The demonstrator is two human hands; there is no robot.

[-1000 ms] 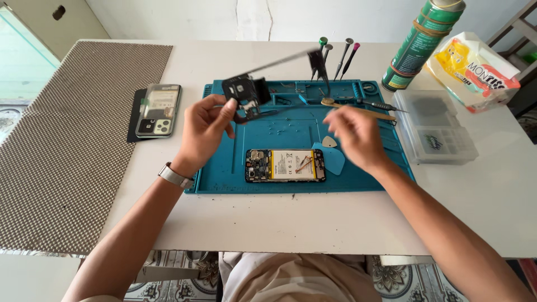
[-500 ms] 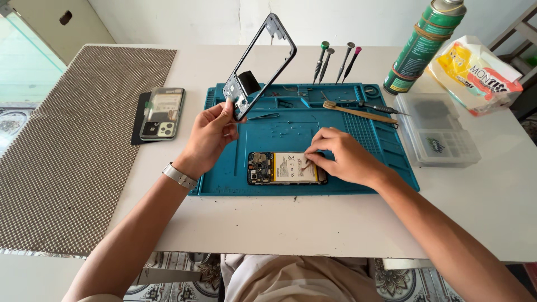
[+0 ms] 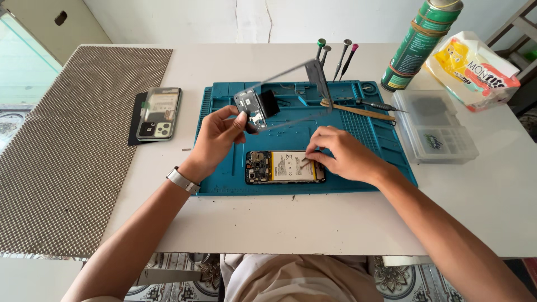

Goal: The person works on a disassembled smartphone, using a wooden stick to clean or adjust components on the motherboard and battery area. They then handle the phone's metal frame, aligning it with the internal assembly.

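Observation:
My left hand (image 3: 217, 137) holds a grey phone frame (image 3: 282, 95) by its camera end, lifted above the blue repair mat (image 3: 224, 173) and tilted nearly flat. My right hand (image 3: 341, 154) rests on the mat with its fingertips on the lower end of the opened phone (image 3: 284, 166). That phone lies flat at the mat's front, with its battery and circuit board showing.
A phone back cover (image 3: 158, 113) lies left of the mat, beside a woven mat (image 3: 67, 151). Three screwdrivers (image 3: 334, 56) stand at the blue mat's back edge. A wooden-handled tool (image 3: 363, 112), a clear parts box (image 3: 439, 131), a green spray can (image 3: 422, 42) and a wipes packet (image 3: 472, 67) sit at right.
My left hand has tipped the frame from upright down to nearly flat. My right hand stays on the opened phone's lower end.

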